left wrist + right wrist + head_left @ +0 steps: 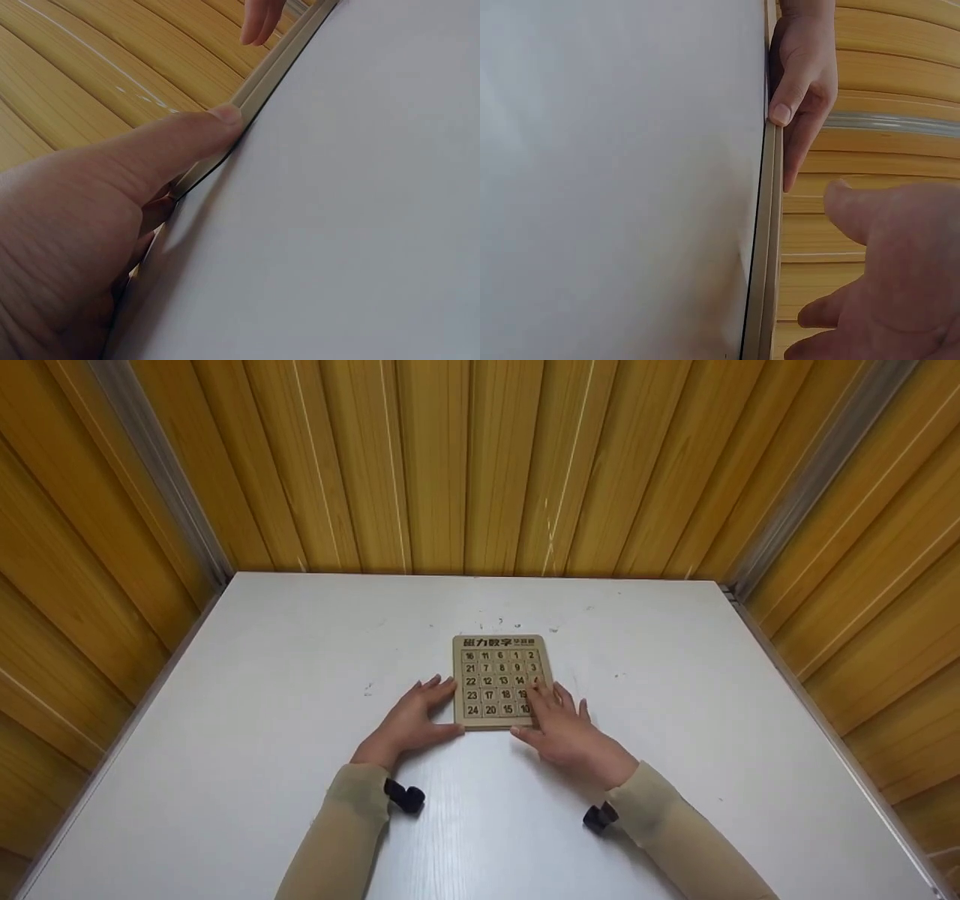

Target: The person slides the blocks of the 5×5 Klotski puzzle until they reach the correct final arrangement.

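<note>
A wooden sliding number puzzle (459,667) lies flat on the white table, its numbered tiles (503,681) in rows beneath a dark printed title. My left hand (411,721) holds its near left corner, thumb along the near edge and the other fingers against the left side. In the left wrist view that thumb presses the puzzle's edge (281,64). Over the near right part of the puzzle is my right hand (568,735), fingers spread and hiding some right-column tiles. The right wrist view shows the right thumb (847,210) apart from the puzzle's side.
The white table (300,660) has small dark marks beyond the puzzle. Yellow wood-patterned panels (435,472) stand behind it and on both sides, with grey metal posts (157,457) at the corners. Small black devices (405,796) sit at both wrists.
</note>
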A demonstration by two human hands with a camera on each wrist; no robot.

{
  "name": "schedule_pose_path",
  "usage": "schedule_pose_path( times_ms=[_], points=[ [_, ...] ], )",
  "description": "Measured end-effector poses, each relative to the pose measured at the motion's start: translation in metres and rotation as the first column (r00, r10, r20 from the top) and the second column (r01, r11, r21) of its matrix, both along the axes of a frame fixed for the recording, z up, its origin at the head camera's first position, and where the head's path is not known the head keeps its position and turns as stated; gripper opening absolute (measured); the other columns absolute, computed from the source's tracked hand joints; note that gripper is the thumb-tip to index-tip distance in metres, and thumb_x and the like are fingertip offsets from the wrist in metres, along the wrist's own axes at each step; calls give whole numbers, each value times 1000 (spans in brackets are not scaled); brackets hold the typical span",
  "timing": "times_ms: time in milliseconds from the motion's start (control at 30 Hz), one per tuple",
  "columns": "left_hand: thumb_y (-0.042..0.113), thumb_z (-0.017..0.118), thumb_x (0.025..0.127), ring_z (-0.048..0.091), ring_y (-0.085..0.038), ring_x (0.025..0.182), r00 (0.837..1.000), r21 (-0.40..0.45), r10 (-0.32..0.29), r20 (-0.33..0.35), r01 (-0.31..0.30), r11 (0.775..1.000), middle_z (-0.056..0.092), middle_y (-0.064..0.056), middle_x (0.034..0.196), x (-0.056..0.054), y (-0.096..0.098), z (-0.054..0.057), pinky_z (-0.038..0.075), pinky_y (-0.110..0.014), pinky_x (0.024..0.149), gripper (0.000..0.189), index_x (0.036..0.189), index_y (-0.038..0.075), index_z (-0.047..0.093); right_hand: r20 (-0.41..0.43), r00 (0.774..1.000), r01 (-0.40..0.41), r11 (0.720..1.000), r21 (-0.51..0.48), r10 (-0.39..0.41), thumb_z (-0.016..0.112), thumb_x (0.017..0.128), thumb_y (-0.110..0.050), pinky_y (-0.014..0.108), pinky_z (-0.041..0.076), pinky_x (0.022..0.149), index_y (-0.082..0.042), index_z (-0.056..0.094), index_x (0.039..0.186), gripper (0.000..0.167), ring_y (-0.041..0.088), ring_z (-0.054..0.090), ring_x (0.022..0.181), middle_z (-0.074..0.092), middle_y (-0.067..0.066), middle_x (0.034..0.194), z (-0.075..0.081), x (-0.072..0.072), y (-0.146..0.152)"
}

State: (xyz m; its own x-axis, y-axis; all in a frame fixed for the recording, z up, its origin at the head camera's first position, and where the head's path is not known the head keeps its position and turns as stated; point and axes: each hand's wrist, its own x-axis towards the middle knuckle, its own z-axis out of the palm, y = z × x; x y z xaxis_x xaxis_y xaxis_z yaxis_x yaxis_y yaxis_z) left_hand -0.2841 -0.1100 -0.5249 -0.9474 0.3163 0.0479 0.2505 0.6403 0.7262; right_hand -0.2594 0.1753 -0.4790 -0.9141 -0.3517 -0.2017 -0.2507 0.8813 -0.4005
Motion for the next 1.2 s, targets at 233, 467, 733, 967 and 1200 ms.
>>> schedule_pose_path(
  times_ms=[233, 467, 733, 967, 1200],
  points=[
    [39, 86, 82, 24, -31, 159, 1000, -26, 4, 0, -4, 1000, 39, -2, 165, 0, 1, 0, 15, -53, 132, 88, 157, 18, 44, 28, 999, -39, 998, 57, 38, 52, 102, -56, 74, -1, 125, -10, 15, 166, 87, 41, 0, 161, 9, 18, 173, 4, 30, 3],
    [40, 86, 81, 23, -32, 160, 999, -34, 28, 18, -27, 999, 39, -1, 166, 1, 2, 1, 16, -52, 133, 88, 156, 19, 45, 37, 998, -50, 995, 88, 47, 52, 102, -57, 74, -1, 125, -9, 18, 165, 86, 41, 0, 161, 9, 18, 173, 5, 40, 2],
    [39, 86, 82, 22, -33, 160, 1000, -34, 16, 9, -16, 999, 38, -2, 166, 0, 1, -1, 16, -53, 132, 87, 156, 19, 45, 25, 999, -42, 996, 78, 40, 51, 102, -57, 74, 0, 125, -8, 19, 165, 85, 42, 0, 161, 7, 16, 173, 2, 27, 1],
    [40, 85, 82, 21, -40, 159, 1000, -28, 16, 12, -16, 999, 34, -5, 168, 1, 1, -2, 17, -56, 131, 88, 157, 20, 44, 35, 999, -31, 997, 73, 29, 52, 102, -56, 73, 0, 125, -8, 18, 165, 86, 42, -1, 161, 8, 16, 173, 3, 17, 0],
    [39, 86, 82, 22, -39, 159, 1000, -20, 21, 6, -21, 1000, 38, -3, 166, 1, 1, -1, 17, -56, 131, 87, 156, 20, 45, 23, 999, -32, 998, 61, 31, 53, 102, -56, 73, 2, 126, -10, 18, 165, 86, 41, -2, 161, 6, 15, 174, 3, 22, -4]
  ],
)
